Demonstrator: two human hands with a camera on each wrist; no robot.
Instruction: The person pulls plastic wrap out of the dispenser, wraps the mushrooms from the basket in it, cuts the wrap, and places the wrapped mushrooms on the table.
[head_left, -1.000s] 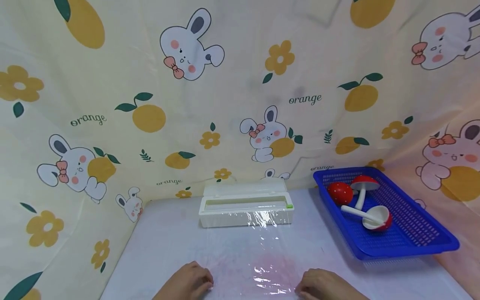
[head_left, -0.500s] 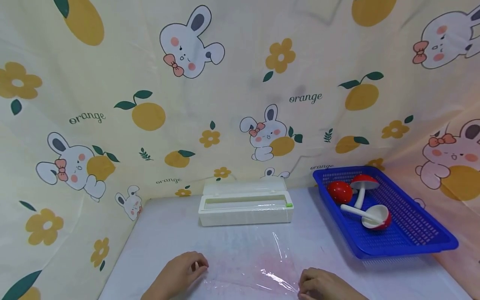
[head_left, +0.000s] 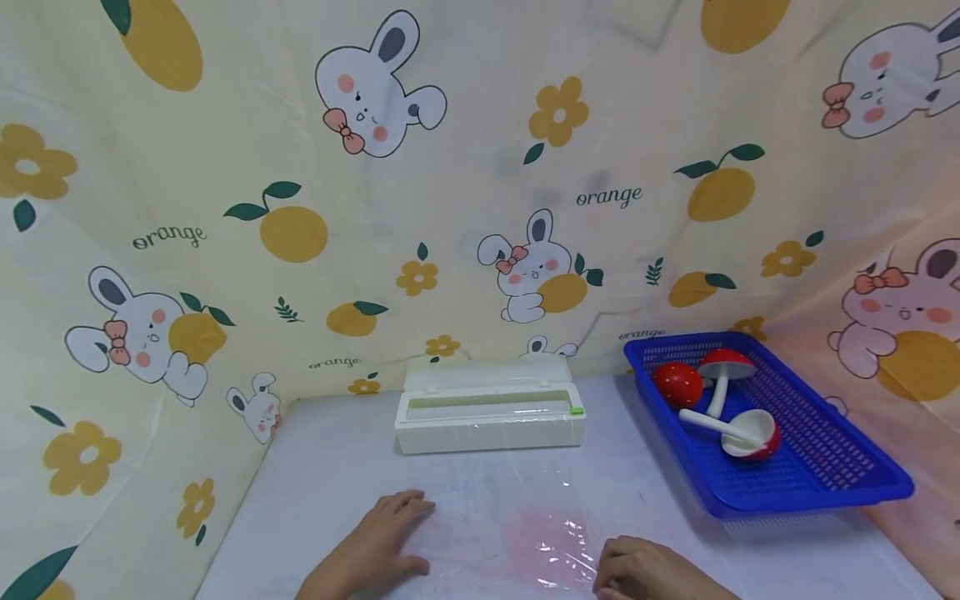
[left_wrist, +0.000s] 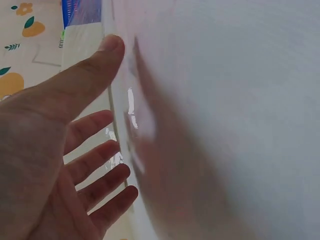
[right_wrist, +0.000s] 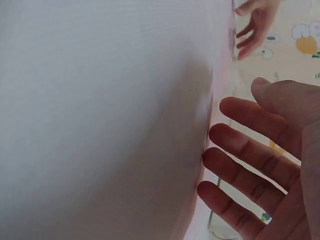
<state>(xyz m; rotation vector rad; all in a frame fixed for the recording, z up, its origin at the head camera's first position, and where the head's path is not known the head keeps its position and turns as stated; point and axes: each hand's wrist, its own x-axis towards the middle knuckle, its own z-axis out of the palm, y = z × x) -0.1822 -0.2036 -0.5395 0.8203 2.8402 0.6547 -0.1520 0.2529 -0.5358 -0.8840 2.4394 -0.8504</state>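
Note:
A white cling film dispenser (head_left: 489, 432) stands at the back of the table with its lid raised and a roll inside. Clear cling film (head_left: 558, 542), seen mostly by its glints, runs from it toward me over the tabletop. My left hand (head_left: 378, 542) lies at the film's left side, fingers spread and thumb apart. In the left wrist view, that hand (left_wrist: 75, 145) has nothing between its fingers. At the film's right side, my right hand (head_left: 648, 571) rests with bent fingers. The right wrist view shows this hand (right_wrist: 265, 155) loosely curved, fingertips at the surface, no film visibly pinched.
To the right stands a blue plastic basket (head_left: 847, 492) holding a red dotted ball-like piece (head_left: 678, 385), a red-capped mushroom-shaped ladle (head_left: 726, 367) and a red and white ladle (head_left: 753, 435). A patterned curtain (head_left: 450, 183) hangs behind the white tabletop (head_left: 330, 450).
My left hand first moved left and away from me, then slightly right, and its fingers have straightened and spread. My right hand has hardly moved. Glints on the cling film have shifted.

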